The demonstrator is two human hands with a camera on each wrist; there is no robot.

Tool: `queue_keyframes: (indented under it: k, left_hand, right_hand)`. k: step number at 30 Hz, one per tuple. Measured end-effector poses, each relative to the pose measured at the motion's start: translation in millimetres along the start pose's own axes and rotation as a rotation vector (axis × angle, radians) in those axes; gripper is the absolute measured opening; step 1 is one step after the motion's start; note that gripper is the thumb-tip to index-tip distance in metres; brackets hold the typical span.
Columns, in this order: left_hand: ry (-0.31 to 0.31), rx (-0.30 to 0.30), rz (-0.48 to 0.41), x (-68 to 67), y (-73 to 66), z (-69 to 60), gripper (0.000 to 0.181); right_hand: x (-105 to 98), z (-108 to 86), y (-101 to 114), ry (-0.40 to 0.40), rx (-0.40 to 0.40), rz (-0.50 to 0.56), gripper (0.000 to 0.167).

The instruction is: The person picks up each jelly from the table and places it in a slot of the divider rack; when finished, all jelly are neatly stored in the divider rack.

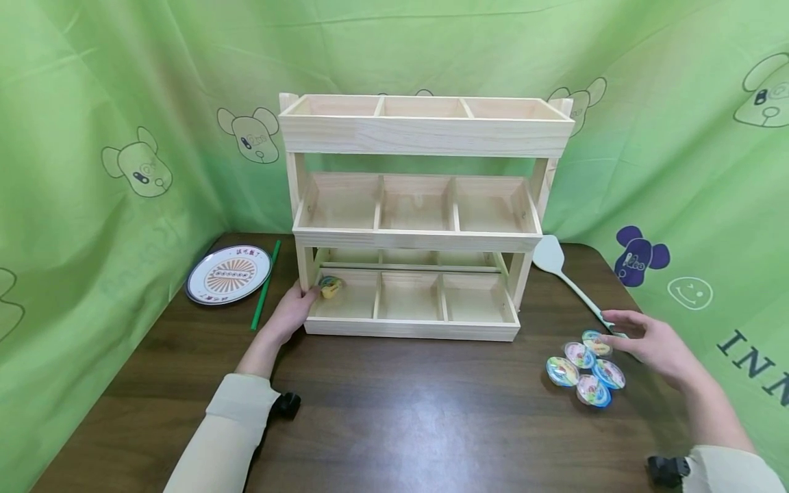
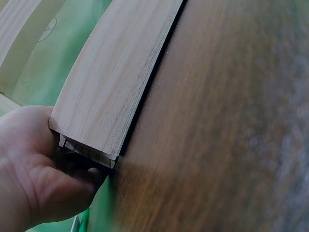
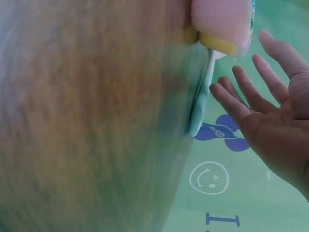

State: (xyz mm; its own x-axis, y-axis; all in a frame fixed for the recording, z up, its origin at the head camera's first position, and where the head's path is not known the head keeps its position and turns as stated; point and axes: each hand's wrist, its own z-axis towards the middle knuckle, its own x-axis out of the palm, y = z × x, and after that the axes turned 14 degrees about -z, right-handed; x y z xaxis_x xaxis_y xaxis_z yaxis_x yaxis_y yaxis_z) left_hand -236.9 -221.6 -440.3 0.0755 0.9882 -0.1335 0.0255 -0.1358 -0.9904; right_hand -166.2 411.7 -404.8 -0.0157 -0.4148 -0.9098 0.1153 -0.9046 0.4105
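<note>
In the head view my left hand (image 1: 292, 311) grips the lower left side of a three-tier wooden rack (image 1: 425, 239); the left wrist view shows the hand (image 2: 43, 169) around the end of a wooden tray (image 2: 106, 72). One small yellow cup (image 1: 331, 287) lies in the bottom tier's left compartment. At the right, my right hand (image 1: 659, 346) is held with fingers spread beside several small lidded cups (image 1: 579, 355), holding nothing. A pink cup (image 3: 222, 21) appears near the fingers of the right hand (image 3: 275, 106) in the right wrist view.
A white plate (image 1: 229, 274) and a green stick (image 1: 266, 284) lie left of the rack. To its right, a white spatula (image 1: 548, 255) reaches toward the right hand. Green printed cloth (image 1: 419, 41) hangs behind and at both sides of the brown table (image 1: 394, 411).
</note>
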Motion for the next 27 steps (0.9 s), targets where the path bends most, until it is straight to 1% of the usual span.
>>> queue_keyframes:
  k: [4, 7, 9, 11, 15, 18, 23, 27]
  left_hand:
    - [-0.002, -0.018, -0.005, -1.0, 0.9, -0.2, 0.059]
    - [-0.001, -0.019, -0.002, -0.2, 1.0, -0.4, 0.06]
    - [0.0, -0.019, -0.004, 0.0, 1.1, 0.2, 0.06]
    - [0.002, -0.019, -0.007, 0.2, 0.7, 0.3, 0.06]
    - [0.006, -0.022, -0.016, -0.3, 0.4, -0.8, 0.06]
    - [0.01, -0.025, -0.015, -0.6, 0.0, -1.0, 0.06]
    - [0.009, -0.028, -0.012, -1.1, 0.0, -0.3, 0.061]
    - [0.007, -0.03, -0.01, -1.2, -0.3, -0.1, 0.062]
  right_hand:
    - [2.8, -0.3, -4.2, 0.047, -0.017, 0.074, 0.057]
    - [4.0, -0.5, -7.4, 0.072, -0.031, 0.138, 0.054]
    - [4.1, -0.6, -7.6, 0.083, -0.042, 0.154, 0.053]
    - [3.3, -0.6, -6.4, 0.106, -0.042, 0.146, 0.054]
    - [2.1, 0.5, -3.0, 0.147, -0.04, 0.079, 0.057]
    - [2.2, 1.4, -2.6, 0.17, -0.045, 0.05, 0.056]
    - [3.7, 2.5, -4.1, 0.187, -0.045, 0.034, 0.054]
    - [5.2, 4.5, -4.4, 0.182, -0.017, 0.038, 0.056]
